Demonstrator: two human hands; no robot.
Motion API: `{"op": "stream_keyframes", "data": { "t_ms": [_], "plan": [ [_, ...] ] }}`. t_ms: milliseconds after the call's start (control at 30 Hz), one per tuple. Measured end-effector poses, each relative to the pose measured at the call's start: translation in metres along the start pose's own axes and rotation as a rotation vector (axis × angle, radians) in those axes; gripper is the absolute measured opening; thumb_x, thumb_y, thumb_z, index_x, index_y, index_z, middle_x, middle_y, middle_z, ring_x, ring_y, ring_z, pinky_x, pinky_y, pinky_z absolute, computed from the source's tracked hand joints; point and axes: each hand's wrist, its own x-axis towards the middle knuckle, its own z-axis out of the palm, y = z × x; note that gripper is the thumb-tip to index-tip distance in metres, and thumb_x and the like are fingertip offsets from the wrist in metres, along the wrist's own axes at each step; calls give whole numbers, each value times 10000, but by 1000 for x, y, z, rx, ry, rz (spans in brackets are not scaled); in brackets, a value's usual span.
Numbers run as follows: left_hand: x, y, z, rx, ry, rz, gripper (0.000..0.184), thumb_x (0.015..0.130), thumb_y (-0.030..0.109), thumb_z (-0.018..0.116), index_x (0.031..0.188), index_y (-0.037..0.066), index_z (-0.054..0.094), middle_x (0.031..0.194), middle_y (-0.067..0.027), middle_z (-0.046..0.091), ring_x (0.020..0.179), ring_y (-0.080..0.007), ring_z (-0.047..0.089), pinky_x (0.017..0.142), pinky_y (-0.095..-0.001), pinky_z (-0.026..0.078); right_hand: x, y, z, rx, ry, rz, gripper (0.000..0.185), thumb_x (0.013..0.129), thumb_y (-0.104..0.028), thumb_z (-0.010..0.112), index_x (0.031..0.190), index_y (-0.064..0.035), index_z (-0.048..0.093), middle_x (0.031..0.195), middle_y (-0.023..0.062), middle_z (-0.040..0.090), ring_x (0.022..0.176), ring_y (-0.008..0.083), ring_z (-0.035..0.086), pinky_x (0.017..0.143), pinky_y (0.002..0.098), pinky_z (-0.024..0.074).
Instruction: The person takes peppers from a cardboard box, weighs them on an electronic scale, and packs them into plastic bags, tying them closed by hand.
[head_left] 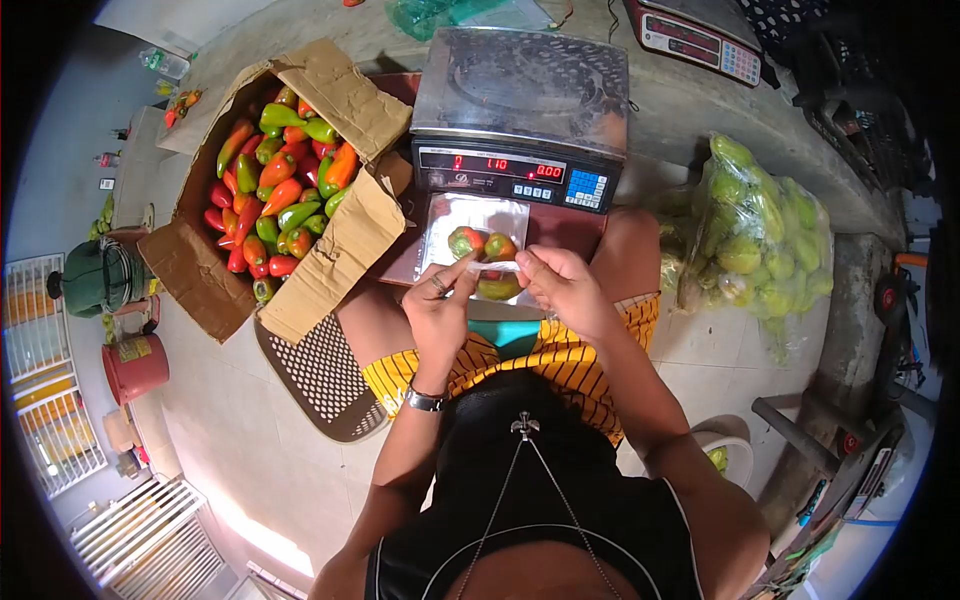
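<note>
A clear plastic bag [508, 214] with a few red-green peppers [498, 247] in it lies in front of my lap. My left hand [440, 308], wearing a ring and a wristwatch, pinches the near part of the bag on its left side. On the right, my right hand [562, 288] grips the bag between thumb and fingers. A whitish folded strip [494, 268] stretches between both hands; whether it is bag plastic or tape, I cannot tell. Just beyond the bag stands a digital scale [520, 95] with lit red digits and nothing on its pan.
At left, an open cardboard box [330, 285] holds many red and green peppers. A dark perforated crate [318, 380] lies below it. Bagged green vegetables [765, 235] sit at right. A second scale [695, 45] is at the top right, a red bucket [137, 368] far left.
</note>
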Motion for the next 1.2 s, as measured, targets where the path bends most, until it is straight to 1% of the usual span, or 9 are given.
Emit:
{"op": "stream_keyframes", "data": {
  "t_ms": [300,433,567,700,833,1033,1067,1167,1200],
  "plan": [
    [-12,-5,15,-277,-377,-288,135,961,66,743,1065,6,805,934,-59,739,710,-76,624,674,-254,525,-9,-14,14,8,-92,-86,339,1105,-262,538,867,-27,591,736,-37,515,688,55,465,626,254,419],
    [3,4,13,359,-113,531,175,818,35,804,986,77,834,934,-61,741,986,-257,693,915,-399,544,-21,-1,9,-160,-28,-115,335,1087,-258,563,859,-13,592,715,-14,526,675,79,463,618,287,415],
    [19,-29,7,467,-253,606,150,790,62,816,939,48,828,946,-69,749,1098,-318,665,941,-454,531,-33,-5,5,-315,5,-63,354,1088,-289,550,882,-6,601,707,-7,512,658,88,460,617,292,417],
    [26,-19,6,197,-128,-92,143,825,73,823,946,-1,812,856,-131,753,870,-199,721,787,-315,565,-32,2,4,-246,11,-28,364,1103,-322,518,922,-22,618,701,-19,504,640,80,441,604,286,399],
    [37,-13,10,-350,-40,-105,123,919,-6,728,1020,-29,794,944,-95,781,842,-90,667,764,-282,555,-27,16,4,208,-111,89,320,1109,-338,520,963,-74,625,681,-60,420,608,50,369,584,273,355],
    [21,32,10,-1028,-307,-318,114,947,-40,657,1033,-50,731,896,-114,745,804,-200,718,755,-318,573,-20,50,5,790,-280,232,234,1107,-304,528,1156,-81,579,768,-66,406,625,45,360,598,259,330],
    [15,34,8,-1084,-375,-343,94,939,-27,684,1018,-48,731,901,-113,744,795,-198,712,745,-303,562,-11,74,-4,914,-497,156,303,1098,-308,539,1297,-79,543,899,-29,557,677,73,491,658,260,402],
    [13,18,-4,-1076,-468,-300,100,916,23,753,1003,-26,739,947,-109,747,847,-186,695,804,-293,532,-15,45,9,964,-287,99,344,1023,-316,646,1233,-45,615,986,20,645,784,139,616,721,303,500],
    [13,17,-8,-1045,-492,-266,98,917,25,754,1003,-21,743,953,-107,748,869,-181,691,826,-301,530,-10,59,7,937,-234,-19,479,965,-250,721,1374,-43,581,1256,54,662,968,213,694,891,345,564]
  ]
}}
